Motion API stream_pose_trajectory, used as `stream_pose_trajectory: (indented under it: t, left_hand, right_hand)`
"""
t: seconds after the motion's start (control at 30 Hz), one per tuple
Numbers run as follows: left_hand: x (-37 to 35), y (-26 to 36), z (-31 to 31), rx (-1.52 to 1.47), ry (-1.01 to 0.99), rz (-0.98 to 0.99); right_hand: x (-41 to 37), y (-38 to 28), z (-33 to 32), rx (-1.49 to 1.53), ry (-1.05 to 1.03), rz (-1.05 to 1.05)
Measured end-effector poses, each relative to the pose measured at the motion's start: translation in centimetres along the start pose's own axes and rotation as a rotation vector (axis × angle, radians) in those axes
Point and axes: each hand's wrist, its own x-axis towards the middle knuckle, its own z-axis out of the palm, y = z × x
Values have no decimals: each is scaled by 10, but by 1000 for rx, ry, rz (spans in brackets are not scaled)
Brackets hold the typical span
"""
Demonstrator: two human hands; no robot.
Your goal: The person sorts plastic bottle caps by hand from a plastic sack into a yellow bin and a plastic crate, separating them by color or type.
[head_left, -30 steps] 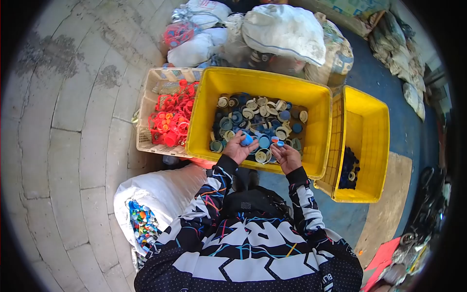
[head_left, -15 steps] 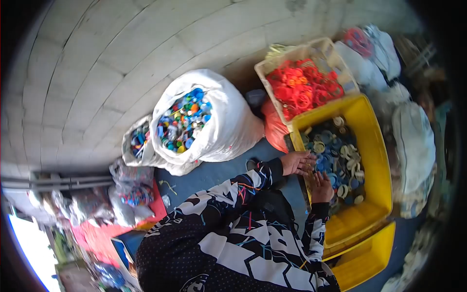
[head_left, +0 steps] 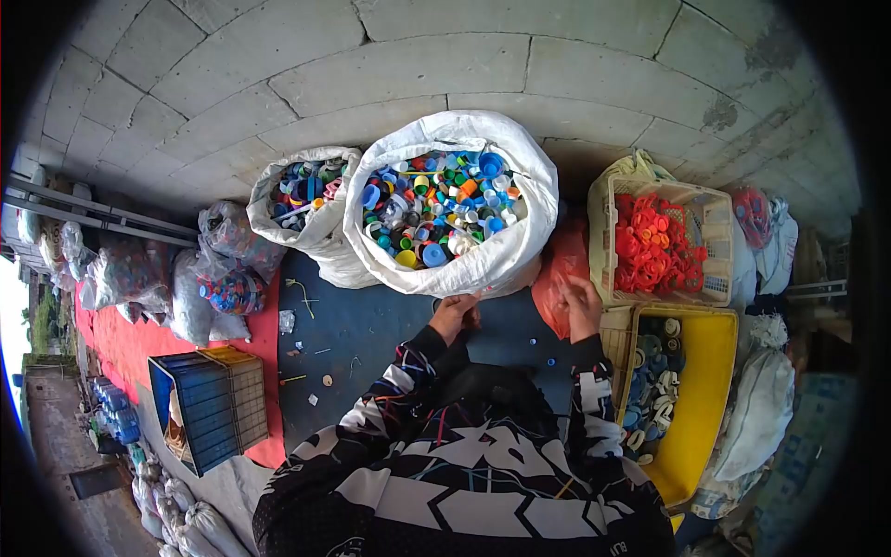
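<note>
A big white sack brimming with mixed plastic bottle caps stands in front of me in the head view. Below its near side is my left hand, its fingers curled together; what they hold, if anything, is hidden. My right hand is raised between the red plastic bag and the yellow bin, fingers apart and stretched forward, overlapping the bag's edge. In that bin lie blue and whitish caps. Behind it, a cream crate holds red cap-like pieces.
To the left of the big sack stands a smaller white sack of caps. Bits of litter and a few caps lie on the dark floor. A blue crate and full clear bags are at left. A block wall closes the back.
My view has turned left, toward the big sack. Both hands have come out of the yellow bin; the left is now by the sack, the right beside the red bag.
</note>
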Motion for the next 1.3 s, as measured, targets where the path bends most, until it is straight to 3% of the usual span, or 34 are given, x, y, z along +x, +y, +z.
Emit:
stream_pose_trajectory:
  t: [0.03, 0.1, 0.17, 0.23, 0.37, 0.43, 0.5, 0.6, 0.73, 0.87, 0.97, 1.03, 1.1, 1.23, 1.3]
  left_hand:
    - [-3, 9, -14, 5, 15, 10]
    - [-8, 28, -41, 16, 47, 23]
    - [-5, 43, -67, 11, 34, 39]
    - [28, 67, -92, 19, 32, 43]
    - [36, 116, -111, 90, 29, 133]
    - [74, 116, -129, 136, -15, 123]
    - [84, 131, -127, 181, -45, 127]
    - [105, 132, -118, 267, -11, 222]
    - [160, 127, -92, 752, 36, 495]
    - [206, 121, -67, 1307, 83, 595]
    - [229, 120, -59, 1572, -47, 724]
    - [244, 120, -52, 1679, -121, 771]
    - [255, 123, -47, 1784, -142, 644]
    - [263, 132, -41, 1923, -78, 511]
    - [267, 128, -47, 1829, -48, 573]
  right_hand:
    - [16, -1, 28, -92, -64, -20]
    - [60, 22, 77, -402, -118, -343]
    - [81, 2, 132, -671, -113, -467]
    - [147, 25, 160, -890, -131, -627]
    - [182, 11, 200, -1294, -169, -568]
    - [211, 35, 191, -1355, -274, -573]
    - [208, 40, 192, -1435, -231, -431]
    - [207, 53, 187, -1423, -237, -475]
    - [190, 44, 181, -1143, -101, -412]
    - [157, 29, 171, -286, -32, 117]
    - [143, 34, 154, 272, -24, 335]
    - [134, 27, 148, 395, -45, 345]
    - [126, 21, 144, 548, -77, 358]
    - [134, 32, 139, 370, -47, 437]
    - [142, 33, 143, 257, -54, 502]
